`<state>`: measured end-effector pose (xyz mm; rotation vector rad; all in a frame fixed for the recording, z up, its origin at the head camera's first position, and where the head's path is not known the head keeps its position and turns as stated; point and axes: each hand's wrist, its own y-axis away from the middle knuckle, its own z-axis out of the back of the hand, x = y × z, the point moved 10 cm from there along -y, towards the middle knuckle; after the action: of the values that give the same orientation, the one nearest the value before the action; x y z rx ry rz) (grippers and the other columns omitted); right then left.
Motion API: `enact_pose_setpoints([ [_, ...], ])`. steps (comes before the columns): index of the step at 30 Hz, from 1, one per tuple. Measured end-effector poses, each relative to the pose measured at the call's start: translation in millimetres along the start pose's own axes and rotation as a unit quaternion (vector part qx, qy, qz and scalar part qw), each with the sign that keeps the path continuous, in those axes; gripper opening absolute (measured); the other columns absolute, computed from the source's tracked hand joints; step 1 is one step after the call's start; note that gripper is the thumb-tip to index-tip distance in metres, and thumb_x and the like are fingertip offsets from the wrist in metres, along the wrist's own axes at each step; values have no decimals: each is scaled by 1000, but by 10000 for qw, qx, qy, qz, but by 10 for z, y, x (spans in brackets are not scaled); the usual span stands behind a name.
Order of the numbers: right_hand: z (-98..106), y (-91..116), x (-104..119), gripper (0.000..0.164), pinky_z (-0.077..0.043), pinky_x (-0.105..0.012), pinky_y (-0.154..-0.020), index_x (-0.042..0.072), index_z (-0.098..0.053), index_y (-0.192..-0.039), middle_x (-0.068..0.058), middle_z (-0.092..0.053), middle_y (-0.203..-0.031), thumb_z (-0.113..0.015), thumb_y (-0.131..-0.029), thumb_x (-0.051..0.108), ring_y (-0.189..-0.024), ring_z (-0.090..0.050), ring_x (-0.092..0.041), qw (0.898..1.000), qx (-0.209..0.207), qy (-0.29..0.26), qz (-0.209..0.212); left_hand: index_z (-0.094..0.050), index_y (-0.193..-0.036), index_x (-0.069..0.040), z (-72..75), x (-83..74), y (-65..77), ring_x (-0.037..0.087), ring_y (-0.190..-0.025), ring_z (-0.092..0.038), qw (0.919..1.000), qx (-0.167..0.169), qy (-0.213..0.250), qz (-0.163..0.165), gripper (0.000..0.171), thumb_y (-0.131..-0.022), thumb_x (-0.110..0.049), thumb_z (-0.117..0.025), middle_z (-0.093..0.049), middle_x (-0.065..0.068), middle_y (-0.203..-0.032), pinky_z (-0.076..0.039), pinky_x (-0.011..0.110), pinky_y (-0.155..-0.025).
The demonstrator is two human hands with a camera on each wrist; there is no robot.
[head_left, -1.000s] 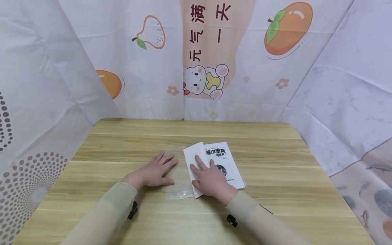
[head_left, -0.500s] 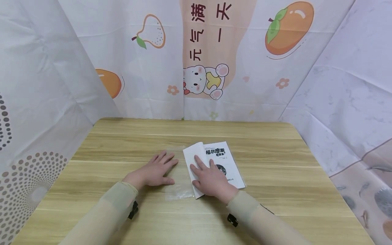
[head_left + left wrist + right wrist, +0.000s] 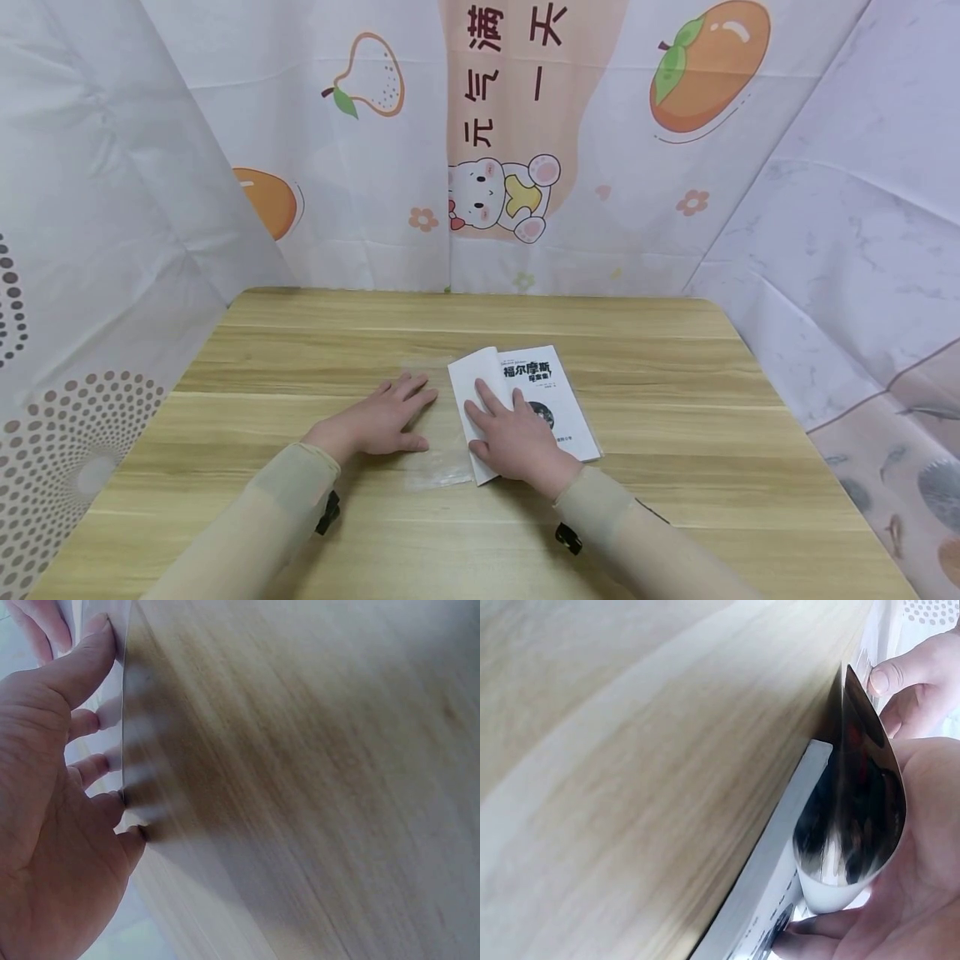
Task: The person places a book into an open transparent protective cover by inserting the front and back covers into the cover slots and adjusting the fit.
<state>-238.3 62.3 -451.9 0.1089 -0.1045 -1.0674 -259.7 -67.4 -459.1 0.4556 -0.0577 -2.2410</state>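
A paperback book point(image 3: 568, 408) lies at mid table, its title page facing up with dark Chinese lettering. Its front cover point(image 3: 471, 377) is turned back to the left, white inside up. My right hand point(image 3: 517, 435) presses on that cover with fingers spread. Seen from the right wrist, the cover point(image 3: 859, 802) bows up in a curve, showing its dark glossy outer face beside the page block point(image 3: 780, 817). Left of the book lies a clear plastic sheet point(image 3: 442, 471). My left hand point(image 3: 382, 421) rests on it, fingers spread, fingertips at its edge in the left wrist view.
The wooden table point(image 3: 675, 375) has rounded far corners. Behind it hangs a white curtain point(image 3: 300, 108) printed with fruit and a cartoon figure, and more cloth drapes both sides. Black pieces point(image 3: 568, 538) of the wrist gear sit under both sleeves.
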Motion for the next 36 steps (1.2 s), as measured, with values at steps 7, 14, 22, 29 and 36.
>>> enact_pose_setpoints([
  [7, -15, -9, -2, 58, -37, -55, -105, 23, -38, -148, -4, -17, -160, -50, -97, 47, -129, -32, -54, 10000, -18, 38, -12, -31, -149, -9, -10, 0, -15, 43, -141, -10, 10000, 5, -31, -11, 75, -92, -47, -61, -18, 19, -156, -17, 61, -113],
  [14, -22, -15, 4, 59, -36, -55, -107, 23, -36, -149, -5, -16, -160, -49, -97, 48, -130, -31, -53, 10000, -34, 87, 3, -31, -149, -10, -21, 18, -26, 43, -141, -9, 10000, -21, -28, 3, 75, -92, -48, -60, -17, 19, -157, -17, 61, -113],
  [22, -12, -17, 11, 59, -39, -55, -103, 24, -36, -149, -4, -16, -160, -48, -98, 49, -129, -32, -53, 9998, -56, 164, -12, -31, -149, -9, -18, 21, -34, 44, -141, -10, 10000, -36, -57, -28, 75, -92, -49, -60, -17, 19, -157, -17, 61, -112],
  [29, -26, -21, 11, 58, -39, -55, -103, 25, -34, -150, -3, -14, -161, -47, -98, 49, -130, -31, -53, 9998, -23, 174, -27, -31, -149, -9, -22, 19, -26, 43, -141, -9, 10000, -13, -61, -28, 75, -92, -49, -60, -17, 19, -157, -17, 61, -113],
  [36, -40, -18, 13, 58, -37, -55, -105, 24, -33, -150, -3, -13, -161, -45, -99, 49, -130, -31, -53, 9998, -19, 176, -19, -31, -149, -9, -21, 9, -11, 44, -141, -9, 10000, -12, -25, -37, 76, -92, -48, -60, -17, 20, -157, -17, 61, -112],
])
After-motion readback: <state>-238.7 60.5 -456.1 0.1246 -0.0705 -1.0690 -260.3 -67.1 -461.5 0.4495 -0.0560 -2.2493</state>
